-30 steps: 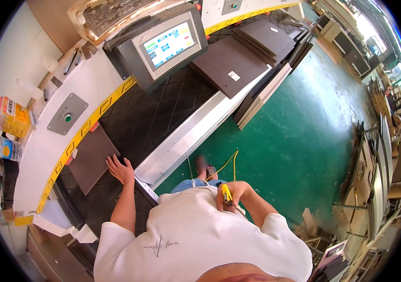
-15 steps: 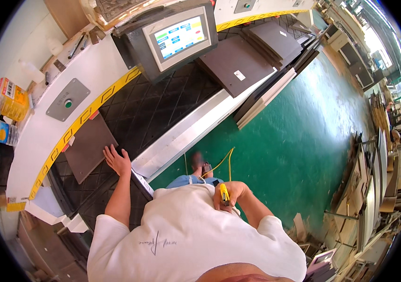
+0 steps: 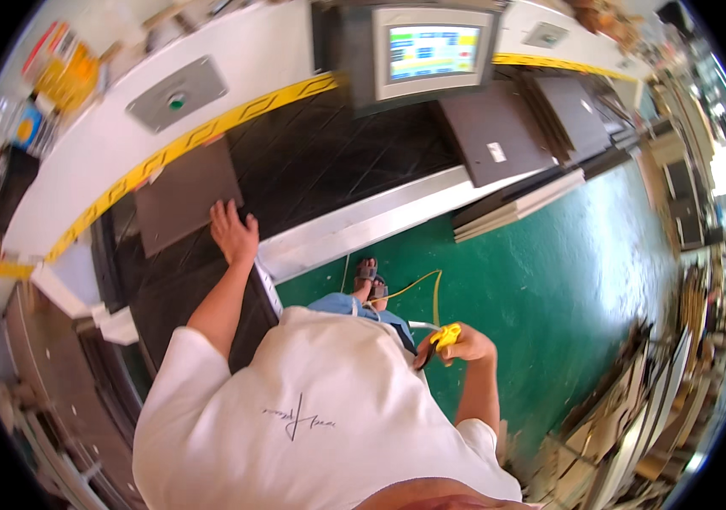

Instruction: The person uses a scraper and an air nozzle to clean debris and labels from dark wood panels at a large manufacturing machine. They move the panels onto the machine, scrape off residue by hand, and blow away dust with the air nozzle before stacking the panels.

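Note:
My left hand (image 3: pixel 233 230) rests flat on the near corner of a dark grey panel (image 3: pixel 180 201) that lies on the black conveyor belt (image 3: pixel 337 157). My right hand (image 3: pixel 463 345) hangs at my side above the green floor, closed around a yellow tool (image 3: pixel 445 335) whose yellow cable (image 3: pixel 418 285) loops down toward my sandalled foot (image 3: pixel 368 274). My white shirt fills the lower middle of the view.
A machine screen (image 3: pixel 433 53) stands over the belt. More dark panels (image 3: pixel 499 136) lie stacked to the right of it. A white housing with a yellow strip (image 3: pixel 193 140) and a green button plate (image 3: pixel 176 93) runs behind the belt. Scrap boards (image 3: pixel 635 408) pile up at the lower right.
The view has turned and come closer to the belt. My left hand stays on the grey panel's corner, and my right hand keeps the yellow tool at my side.

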`<move>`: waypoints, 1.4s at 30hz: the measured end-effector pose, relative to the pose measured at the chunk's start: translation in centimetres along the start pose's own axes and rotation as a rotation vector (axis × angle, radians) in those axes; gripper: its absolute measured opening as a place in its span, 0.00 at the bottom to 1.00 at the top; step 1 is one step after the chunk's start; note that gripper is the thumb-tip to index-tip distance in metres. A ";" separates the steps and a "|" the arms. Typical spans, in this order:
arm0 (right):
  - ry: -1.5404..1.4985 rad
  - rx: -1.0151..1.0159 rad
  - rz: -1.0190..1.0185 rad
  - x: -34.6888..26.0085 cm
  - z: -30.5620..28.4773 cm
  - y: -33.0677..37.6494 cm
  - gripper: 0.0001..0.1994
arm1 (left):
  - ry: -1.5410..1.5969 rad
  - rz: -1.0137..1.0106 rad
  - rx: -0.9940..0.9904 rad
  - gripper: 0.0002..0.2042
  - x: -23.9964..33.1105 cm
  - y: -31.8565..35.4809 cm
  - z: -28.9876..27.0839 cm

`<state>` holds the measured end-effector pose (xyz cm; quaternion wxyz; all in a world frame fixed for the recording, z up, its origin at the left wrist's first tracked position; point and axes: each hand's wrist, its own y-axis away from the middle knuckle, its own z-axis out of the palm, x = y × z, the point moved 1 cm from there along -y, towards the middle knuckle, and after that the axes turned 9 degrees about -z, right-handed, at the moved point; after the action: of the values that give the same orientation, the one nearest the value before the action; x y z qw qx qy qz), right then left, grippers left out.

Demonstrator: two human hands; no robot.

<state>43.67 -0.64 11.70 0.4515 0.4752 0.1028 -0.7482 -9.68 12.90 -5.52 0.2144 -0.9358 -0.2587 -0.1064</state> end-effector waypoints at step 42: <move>0.541 0.905 0.074 2.2 0.2 -2.7 0.09 | -0.005 -0.086 -0.078 0.30 -0.6 0.4 0.3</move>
<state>41.13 -0.51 9.30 0.1844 0.8021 -0.1345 -0.5519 -9.94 12.44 -6.13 0.1723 -0.9317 -0.2951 -0.1232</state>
